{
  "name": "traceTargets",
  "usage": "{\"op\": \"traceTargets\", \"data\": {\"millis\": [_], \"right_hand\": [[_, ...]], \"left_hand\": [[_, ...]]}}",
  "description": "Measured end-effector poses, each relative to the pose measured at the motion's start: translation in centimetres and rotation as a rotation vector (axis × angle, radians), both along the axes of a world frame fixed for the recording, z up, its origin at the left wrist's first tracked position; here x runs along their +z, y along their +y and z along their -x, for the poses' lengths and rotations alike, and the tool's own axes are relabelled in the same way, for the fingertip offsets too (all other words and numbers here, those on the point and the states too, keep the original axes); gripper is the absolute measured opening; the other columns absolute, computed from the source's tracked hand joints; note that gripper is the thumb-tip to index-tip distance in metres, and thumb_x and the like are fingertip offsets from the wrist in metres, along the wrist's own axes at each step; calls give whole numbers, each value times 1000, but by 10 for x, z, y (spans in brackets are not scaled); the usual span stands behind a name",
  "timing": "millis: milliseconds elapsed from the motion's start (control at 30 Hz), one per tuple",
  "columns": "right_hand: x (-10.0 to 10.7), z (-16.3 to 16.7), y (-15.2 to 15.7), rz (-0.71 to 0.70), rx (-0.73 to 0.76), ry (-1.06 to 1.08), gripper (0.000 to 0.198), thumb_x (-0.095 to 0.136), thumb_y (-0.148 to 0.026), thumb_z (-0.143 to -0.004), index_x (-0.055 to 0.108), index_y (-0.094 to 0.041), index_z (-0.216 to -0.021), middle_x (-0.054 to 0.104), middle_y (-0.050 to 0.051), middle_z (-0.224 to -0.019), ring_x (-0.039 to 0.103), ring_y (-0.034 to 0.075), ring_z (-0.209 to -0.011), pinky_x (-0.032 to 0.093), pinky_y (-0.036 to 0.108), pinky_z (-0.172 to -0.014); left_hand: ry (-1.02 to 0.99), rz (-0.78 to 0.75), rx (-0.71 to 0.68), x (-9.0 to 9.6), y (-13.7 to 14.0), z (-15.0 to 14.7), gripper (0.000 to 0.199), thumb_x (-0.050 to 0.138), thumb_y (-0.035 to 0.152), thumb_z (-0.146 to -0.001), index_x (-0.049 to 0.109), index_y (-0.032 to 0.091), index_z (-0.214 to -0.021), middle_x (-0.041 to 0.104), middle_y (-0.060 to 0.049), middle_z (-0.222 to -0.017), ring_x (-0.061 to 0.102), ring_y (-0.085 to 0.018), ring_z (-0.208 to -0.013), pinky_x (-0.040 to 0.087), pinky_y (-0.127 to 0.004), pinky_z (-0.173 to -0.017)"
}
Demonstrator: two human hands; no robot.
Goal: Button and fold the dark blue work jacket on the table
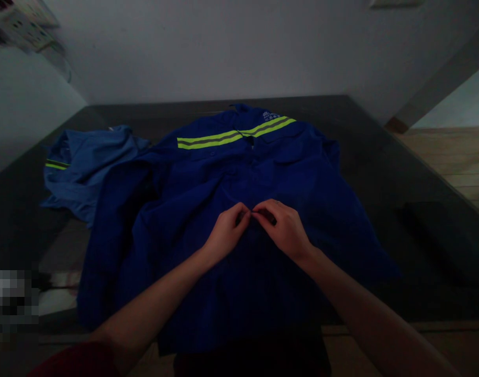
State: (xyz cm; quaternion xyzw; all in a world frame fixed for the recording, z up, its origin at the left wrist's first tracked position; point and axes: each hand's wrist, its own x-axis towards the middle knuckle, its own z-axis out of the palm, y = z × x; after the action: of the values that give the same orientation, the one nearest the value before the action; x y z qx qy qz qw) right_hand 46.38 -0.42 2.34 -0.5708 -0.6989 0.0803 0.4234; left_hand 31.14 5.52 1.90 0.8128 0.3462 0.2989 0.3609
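Observation:
A dark blue work jacket (pixel 208 193) lies spread front side up, collar away from me, with a yellow-green reflective band across its chest. My left hand (pixel 229 225) and my right hand (pixel 282 225) meet over the middle of its front opening. Thumb and forefinger of each are pinched on the jacket's front edge, fingertips nearly touching. Whether a button sits between them is too small and dark to tell. Some of the front placket is hidden beneath my hands.
A lighter blue garment (pixel 101 157) with a yellow-green stripe lies crumpled at the left of the dark table (pixel 365 136). A flat black object (pixel 439 235) rests at the right. A wall socket strip (pixel 25 29) is at upper left; a wall stands behind the table.

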Motion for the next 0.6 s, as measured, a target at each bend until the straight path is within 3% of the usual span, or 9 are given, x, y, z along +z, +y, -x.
{"op": "traceTargets", "data": {"millis": [333,600], "right_hand": [[2,1,0,-45,-22,91,8,56,-19,-86,60,-20,-79,61,2,-77,58,16,-73,43,27,-66],[1,1,2,28,-25,316,10,59,-25,-83,60,-19,-74,63,2,-72,59,16,-69,45,27,-65]], "left_hand": [[-4,-36,-21,4,-2,-1,19,43,28,-90,56,16,-82,58,0,-74,52,-12,-68,41,-23,-64],[-21,-10,-20,4,-2,-2,11,51,24,-85,58,16,-84,60,0,-75,54,-13,-69,43,-23,-64]]}}
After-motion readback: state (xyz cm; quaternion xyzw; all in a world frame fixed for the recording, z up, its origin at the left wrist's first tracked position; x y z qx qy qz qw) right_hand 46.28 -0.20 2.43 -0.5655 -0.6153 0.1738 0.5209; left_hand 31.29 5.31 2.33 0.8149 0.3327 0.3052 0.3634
